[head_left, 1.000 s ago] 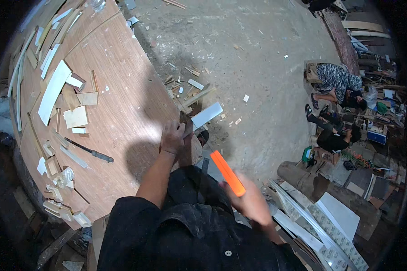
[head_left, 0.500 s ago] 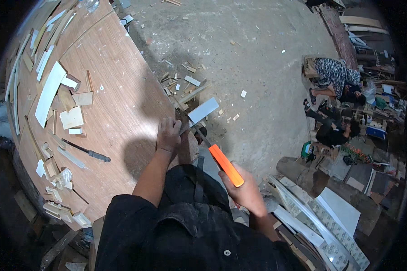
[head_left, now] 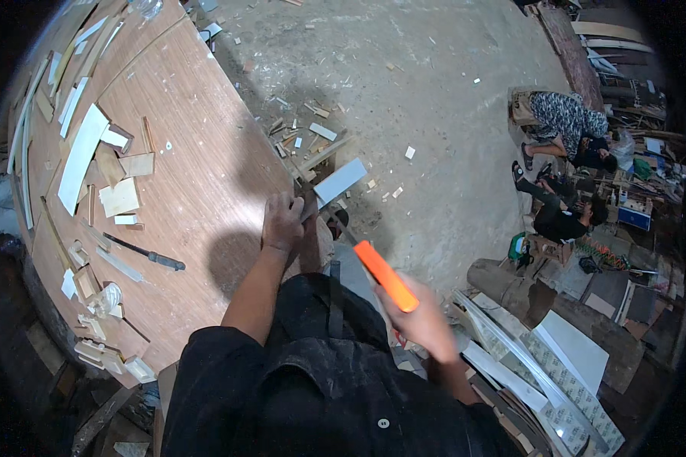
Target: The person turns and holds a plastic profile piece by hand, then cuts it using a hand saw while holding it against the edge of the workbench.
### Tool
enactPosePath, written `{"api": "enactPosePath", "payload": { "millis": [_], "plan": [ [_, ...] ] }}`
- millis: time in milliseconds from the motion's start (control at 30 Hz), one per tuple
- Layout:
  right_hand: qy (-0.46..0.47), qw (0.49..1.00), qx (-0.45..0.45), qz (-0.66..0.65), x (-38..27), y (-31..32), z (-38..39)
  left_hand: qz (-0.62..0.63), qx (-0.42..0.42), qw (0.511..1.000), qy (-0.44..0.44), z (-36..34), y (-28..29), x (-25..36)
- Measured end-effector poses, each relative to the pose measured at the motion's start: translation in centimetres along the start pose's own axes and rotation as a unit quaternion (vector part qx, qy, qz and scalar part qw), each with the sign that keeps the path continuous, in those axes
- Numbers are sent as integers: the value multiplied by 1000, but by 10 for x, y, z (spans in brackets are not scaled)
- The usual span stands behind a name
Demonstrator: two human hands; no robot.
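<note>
My right hand, slightly blurred, is wrapped round the orange handle of a handsaw. The saw's thin dark blade runs up and left from the handle to the table's edge. There a white-faced strip of board sticks out over the floor. My left hand is closed at the table's edge, gripping the near end of this strip. Its fingers cover that end, and the exact place where blade and board meet is hard to make out.
Wood offcuts and a black-handled tool lie on the wooden table. Scraps litter the concrete floor. White panels lean at lower right. Two people sit far right among clutter.
My right hand has drawn the saw slightly back, down and to the right. My left hand and the board keep almost the same place.
</note>
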State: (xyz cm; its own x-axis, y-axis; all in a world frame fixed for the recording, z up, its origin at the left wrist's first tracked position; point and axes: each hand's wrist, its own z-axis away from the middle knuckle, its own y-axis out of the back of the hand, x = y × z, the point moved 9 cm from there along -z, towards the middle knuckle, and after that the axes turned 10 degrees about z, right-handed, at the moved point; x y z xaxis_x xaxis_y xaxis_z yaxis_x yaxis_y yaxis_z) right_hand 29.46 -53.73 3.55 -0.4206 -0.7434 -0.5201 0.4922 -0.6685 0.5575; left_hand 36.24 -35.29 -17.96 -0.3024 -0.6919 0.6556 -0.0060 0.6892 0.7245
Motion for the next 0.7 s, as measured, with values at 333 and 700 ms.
{"api": "enactPosePath", "payload": {
  "millis": [333, 700],
  "plan": [
    [5, 1000, 12, 21, 24, -14, -12, 7, 3, 1000, -11, -5, -3, -1],
    [-4, 999, 20, 31, 19, -22, -15, 3, -26, 1000, -15, -3, -9, -3]
  ]
}}
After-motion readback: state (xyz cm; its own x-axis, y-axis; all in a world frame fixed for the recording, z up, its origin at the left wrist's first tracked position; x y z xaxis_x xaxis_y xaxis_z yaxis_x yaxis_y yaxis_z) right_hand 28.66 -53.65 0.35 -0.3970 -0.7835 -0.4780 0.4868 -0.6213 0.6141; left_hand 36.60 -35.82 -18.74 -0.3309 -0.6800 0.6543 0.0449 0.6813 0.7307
